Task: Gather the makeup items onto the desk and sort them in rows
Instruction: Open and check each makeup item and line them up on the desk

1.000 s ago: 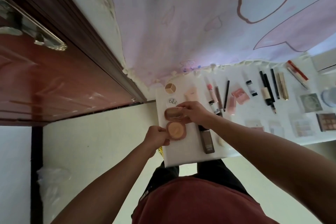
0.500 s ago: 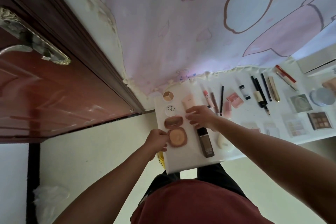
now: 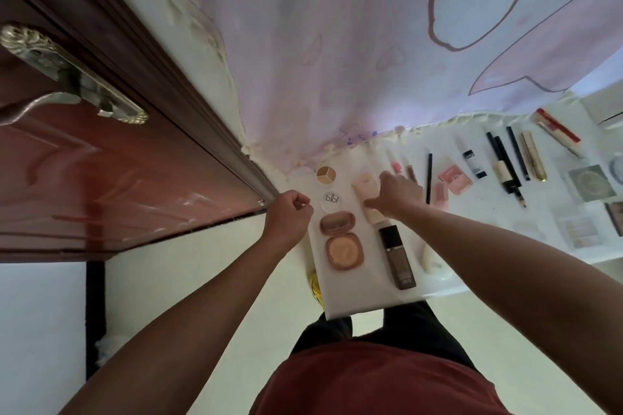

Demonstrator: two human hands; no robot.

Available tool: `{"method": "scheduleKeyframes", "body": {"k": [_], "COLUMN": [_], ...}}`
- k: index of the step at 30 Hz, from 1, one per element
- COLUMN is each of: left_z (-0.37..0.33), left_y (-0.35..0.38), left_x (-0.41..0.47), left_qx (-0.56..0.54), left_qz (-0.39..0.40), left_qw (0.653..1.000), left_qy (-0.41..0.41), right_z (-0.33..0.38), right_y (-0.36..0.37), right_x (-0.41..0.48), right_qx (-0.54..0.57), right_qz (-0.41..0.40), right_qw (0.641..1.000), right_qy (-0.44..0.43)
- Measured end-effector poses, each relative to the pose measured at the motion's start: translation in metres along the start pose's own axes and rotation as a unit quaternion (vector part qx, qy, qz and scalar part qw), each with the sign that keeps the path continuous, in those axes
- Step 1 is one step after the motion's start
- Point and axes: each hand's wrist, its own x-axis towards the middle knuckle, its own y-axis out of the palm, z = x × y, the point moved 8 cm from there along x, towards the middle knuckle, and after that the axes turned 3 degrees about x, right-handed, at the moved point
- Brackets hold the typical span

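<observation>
The right hand (image 3: 395, 195) lies knuckles up over a pale peach tube (image 3: 364, 186) on the white desk (image 3: 354, 301). Its fingers curl down onto the tube and the thumb stretches across it, so the hand grasps the tube from above. The left hand (image 3: 290, 212) is clenched in a loose fist at the desk's left edge, with nothing seen inside it.

Between the two hands runs a column of round things. A three-shade palette (image 3: 325, 175) lies farthest from the person, then a white lettered jar (image 3: 332, 201) just beside the left fist. Nearest the person is an open compact (image 3: 344, 248), its lid folded back. Just under the right wrist lies a dark foundation bottle (image 3: 397, 259), with a white sponge (image 3: 431, 261) partly hidden by the forearm.

Beyond the right hand's knuckles are a pink gloss (image 3: 396, 166), a brown one (image 3: 410, 172) and a black pencil (image 3: 429, 178). Further right lie a pink box (image 3: 455, 176), more pencils (image 3: 505, 160) and a gold tube (image 3: 534, 156). A wooden door (image 3: 118, 172) stands left of the fist.
</observation>
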Motion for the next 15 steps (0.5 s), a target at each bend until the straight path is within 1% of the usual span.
{"method": "scheduleKeyframes", "body": {"k": [5, 8, 10, 11, 13, 14, 15], "left_z": [-0.004, -0.009, -0.016, -0.021, -0.033, -0.039, -0.045], "left_y": [-0.009, -0.010, -0.010, -0.010, -0.010, -0.009, -0.009], "left_x": [0.001, 0.000, 0.001, 0.002, 0.003, 0.004, 0.005], "left_qx": [-0.002, -0.004, -0.004, -0.004, -0.016, -0.025, -0.029], "left_qz": [-0.014, -0.014, -0.012, -0.008, 0.004, 0.010, 0.014], "left_qw": [1.000, 1.000, 1.000, 1.000, 0.999, 0.999, 0.999], "left_qy": [0.008, 0.012, 0.018, 0.023, 0.031, 0.035, 0.040], "right_z": [0.006, 0.001, -0.004, -0.007, -0.010, -0.010, -0.011], "right_y": [0.011, 0.008, -0.002, -0.010, -0.028, -0.038, -0.049], "right_x": [0.000, 0.000, 0.000, -0.003, -0.014, -0.023, -0.031], "right_qx": [0.029, 0.075, 0.133, 0.190, 0.332, 0.372, 0.377], "right_qz": [0.032, 0.059, 0.063, 0.072, 0.113, 0.139, 0.154], "right_qw": [0.999, 0.995, 0.988, 0.978, 0.934, 0.915, 0.912], "right_qy": [0.025, 0.032, 0.038, 0.046, 0.062, 0.061, 0.050]}}
